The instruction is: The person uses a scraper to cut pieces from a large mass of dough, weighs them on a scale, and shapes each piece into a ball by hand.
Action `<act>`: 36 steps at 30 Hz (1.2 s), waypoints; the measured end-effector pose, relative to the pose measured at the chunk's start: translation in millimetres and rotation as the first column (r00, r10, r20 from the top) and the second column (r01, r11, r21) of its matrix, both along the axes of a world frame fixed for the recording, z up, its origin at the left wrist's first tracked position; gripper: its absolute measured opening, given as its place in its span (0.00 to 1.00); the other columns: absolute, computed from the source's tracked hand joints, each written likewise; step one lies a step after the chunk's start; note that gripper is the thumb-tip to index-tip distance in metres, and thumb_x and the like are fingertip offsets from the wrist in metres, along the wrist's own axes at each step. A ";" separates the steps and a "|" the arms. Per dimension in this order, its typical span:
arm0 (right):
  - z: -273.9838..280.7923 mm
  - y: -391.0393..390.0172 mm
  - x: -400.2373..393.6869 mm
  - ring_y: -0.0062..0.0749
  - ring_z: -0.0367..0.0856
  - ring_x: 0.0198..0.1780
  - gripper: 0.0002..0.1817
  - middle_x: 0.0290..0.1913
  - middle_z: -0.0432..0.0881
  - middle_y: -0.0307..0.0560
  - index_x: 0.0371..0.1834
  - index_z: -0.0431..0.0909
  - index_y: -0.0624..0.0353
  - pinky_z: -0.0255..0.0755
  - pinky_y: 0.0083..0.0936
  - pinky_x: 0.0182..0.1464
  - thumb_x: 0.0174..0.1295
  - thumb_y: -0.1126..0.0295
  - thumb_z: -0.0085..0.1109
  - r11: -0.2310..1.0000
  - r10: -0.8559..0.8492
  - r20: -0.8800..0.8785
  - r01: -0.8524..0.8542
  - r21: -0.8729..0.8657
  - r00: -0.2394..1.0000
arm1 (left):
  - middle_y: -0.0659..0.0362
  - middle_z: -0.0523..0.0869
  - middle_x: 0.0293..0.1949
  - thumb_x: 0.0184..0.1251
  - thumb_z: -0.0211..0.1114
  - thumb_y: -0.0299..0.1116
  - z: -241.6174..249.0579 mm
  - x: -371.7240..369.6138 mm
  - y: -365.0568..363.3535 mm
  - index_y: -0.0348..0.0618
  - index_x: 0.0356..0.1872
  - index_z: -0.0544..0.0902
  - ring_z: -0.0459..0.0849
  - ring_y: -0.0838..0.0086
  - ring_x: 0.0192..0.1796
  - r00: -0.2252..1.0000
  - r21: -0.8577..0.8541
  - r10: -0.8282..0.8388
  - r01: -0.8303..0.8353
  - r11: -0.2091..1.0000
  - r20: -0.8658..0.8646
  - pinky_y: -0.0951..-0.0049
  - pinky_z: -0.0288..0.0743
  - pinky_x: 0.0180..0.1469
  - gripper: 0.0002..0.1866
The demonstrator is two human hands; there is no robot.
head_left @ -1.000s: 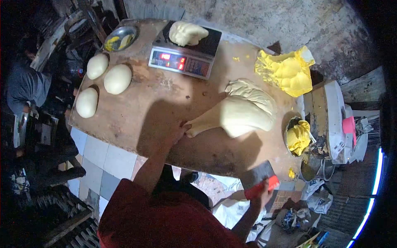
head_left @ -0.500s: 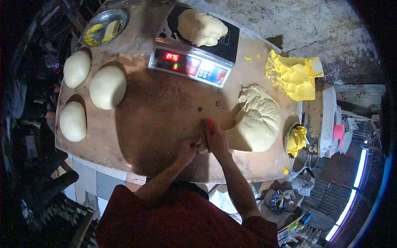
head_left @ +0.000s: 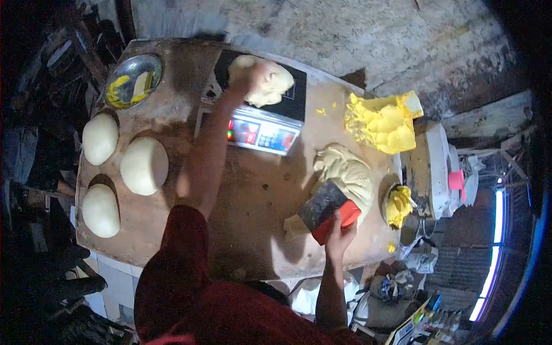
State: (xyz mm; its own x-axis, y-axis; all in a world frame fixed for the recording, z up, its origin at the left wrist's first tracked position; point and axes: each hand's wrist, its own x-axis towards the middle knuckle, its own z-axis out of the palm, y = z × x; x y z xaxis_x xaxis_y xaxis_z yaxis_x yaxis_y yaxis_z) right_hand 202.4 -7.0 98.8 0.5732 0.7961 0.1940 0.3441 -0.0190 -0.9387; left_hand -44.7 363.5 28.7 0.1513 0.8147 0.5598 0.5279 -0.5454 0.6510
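Note:
My left hand (head_left: 253, 79) reaches over to the pale dough lump (head_left: 273, 86) on the digital scale (head_left: 270, 135). Motion smears its fingers where they meet the dough. In my right hand (head_left: 341, 229) is a dough scraper (head_left: 325, 204) with a dark, wide blade and a red handle, fingers wrapped around the handle. The blade overlaps the near left part of a large, wrinkled dough mass (head_left: 348, 169). A smaller piece of dough (head_left: 295, 227) shows at the blade's left side, on the wooden table (head_left: 241, 230).
Three smooth dough balls, one of them in front (head_left: 101, 210), sit on the left. A metal bowl (head_left: 133, 80) with yellow fat stands at the far left. To the right lie an opened block of yellow margarine (head_left: 382, 122) and a small bowl of it (head_left: 398, 207).
My left hand has gone from beside my right hand to the dough on the scale. My right hand has moved right and turned the scraper blade over the dough mass. The view has shifted.

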 end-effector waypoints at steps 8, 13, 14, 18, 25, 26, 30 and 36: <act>-38.8 -126.4 103.9 0.26 0.76 0.33 0.14 0.38 0.77 0.45 0.45 0.69 0.62 0.72 0.21 0.32 0.60 0.66 0.56 0.951 -0.288 -0.300 0.309 0.025 0.910 | 0.47 0.74 0.48 0.62 0.52 0.45 -27.2 87.3 -356.7 0.39 0.48 0.74 0.72 0.53 0.51 0.985 -0.080 0.170 -0.171 0.982 -0.023 0.52 0.63 0.53 0.21; -71.0 -202.5 156.0 0.25 0.75 0.36 0.20 0.39 0.77 0.42 0.47 0.69 0.64 0.70 0.21 0.37 0.57 0.63 0.60 0.940 -0.333 -0.286 0.339 -0.030 0.898 | 0.44 0.74 0.47 0.61 0.55 0.43 -82.4 181.1 -428.3 0.41 0.50 0.71 0.71 0.50 0.53 0.967 -0.204 0.157 -0.198 0.959 -0.199 0.48 0.62 0.54 0.21; -81.5 -224.1 172.8 0.25 0.75 0.36 0.20 0.39 0.77 0.42 0.47 0.69 0.64 0.70 0.21 0.37 0.57 0.63 0.60 0.946 -0.317 -0.297 0.323 -0.030 0.901 | 0.45 0.75 0.44 0.62 0.54 0.44 -81.2 194.4 -425.8 0.41 0.50 0.71 0.73 0.52 0.50 0.979 -0.338 0.142 -0.184 0.923 -0.148 0.51 0.65 0.51 0.21; -76.9 -279.1 200.6 0.25 0.75 0.37 0.23 0.42 0.77 0.43 0.50 0.68 0.64 0.70 0.21 0.38 0.56 0.63 0.61 0.952 -0.303 -0.294 0.302 -0.049 0.907 | 0.52 0.78 0.32 0.50 0.68 0.40 -87.1 190.6 -404.8 0.39 0.49 0.70 0.78 0.58 0.35 0.992 -0.308 0.052 -0.014 0.951 0.117 0.59 0.72 0.39 0.27; -68.6 -311.9 186.6 0.24 0.73 0.35 0.23 0.40 0.76 0.42 0.50 0.67 0.62 0.69 0.20 0.35 0.56 0.62 0.61 0.935 -0.350 -0.410 0.337 -0.108 0.842 | 0.58 0.78 0.25 0.49 0.68 0.34 -101.4 132.1 -394.0 0.40 0.41 0.72 0.77 0.72 0.28 0.983 -0.520 0.185 -0.155 0.840 0.005 0.71 0.73 0.31 0.19; -65.0 -305.4 180.4 0.24 0.73 0.34 0.20 0.38 0.76 0.42 0.48 0.68 0.61 0.69 0.20 0.34 0.56 0.63 0.60 0.951 -0.309 -0.472 0.275 -0.141 0.826 | 0.53 0.79 0.30 0.53 0.65 0.35 -104.6 128.9 -398.2 0.38 0.43 0.73 0.79 0.67 0.33 0.982 -0.498 0.166 -0.100 0.862 0.089 0.67 0.73 0.35 0.19; -78.9 -237.6 132.0 0.25 0.73 0.28 0.11 0.30 0.76 0.40 0.41 0.71 0.60 0.68 0.21 0.29 0.58 0.67 0.57 0.751 -0.264 -0.003 0.204 -0.628 0.964 | 0.46 0.80 0.37 0.56 0.62 0.36 -82.6 100.3 -392.6 0.37 0.45 0.76 0.80 0.59 0.38 0.999 -0.727 -0.031 0.052 0.684 0.043 0.62 0.73 0.41 0.18; -55.6 -110.3 -8.2 0.50 0.77 0.36 0.19 0.37 0.77 0.57 0.47 0.70 0.59 0.70 0.40 0.38 0.62 0.56 0.48 0.860 0.257 0.128 -0.167 -0.482 0.958 | 0.47 0.81 0.35 0.59 0.60 0.38 -117.9 73.8 -377.6 0.37 0.44 0.78 0.80 0.59 0.38 0.950 -0.407 -0.214 0.107 0.907 -0.226 0.60 0.72 0.41 0.16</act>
